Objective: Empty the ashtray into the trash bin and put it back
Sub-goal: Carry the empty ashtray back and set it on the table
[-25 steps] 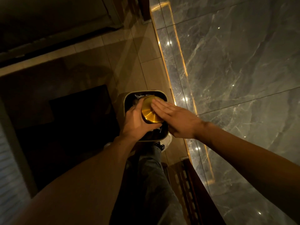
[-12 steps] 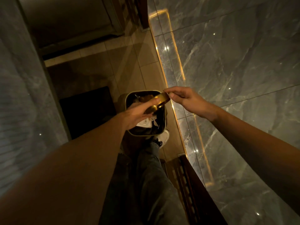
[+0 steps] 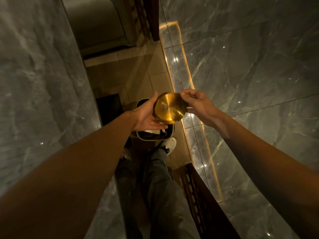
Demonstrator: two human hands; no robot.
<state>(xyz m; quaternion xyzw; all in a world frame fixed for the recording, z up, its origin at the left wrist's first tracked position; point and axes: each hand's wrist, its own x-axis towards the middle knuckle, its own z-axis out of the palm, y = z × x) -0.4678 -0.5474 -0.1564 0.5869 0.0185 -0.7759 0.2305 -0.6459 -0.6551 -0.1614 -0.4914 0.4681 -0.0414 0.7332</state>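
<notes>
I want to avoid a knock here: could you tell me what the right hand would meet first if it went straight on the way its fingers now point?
The right hand points left, and its fingertips already pinch the gold ashtray. Past it comes the left hand.

narrow floor strip between marble walls (image 3: 241, 66), trash bin (image 3: 153, 138) mouth largely covered by both hands and ashtray (image 3: 170, 108), legs just behind

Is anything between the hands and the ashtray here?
No. Both hands already touch the gold ashtray: left hand cups it, right hand pinches its rim, above the trash bin. Its return spot is out of view.
</notes>
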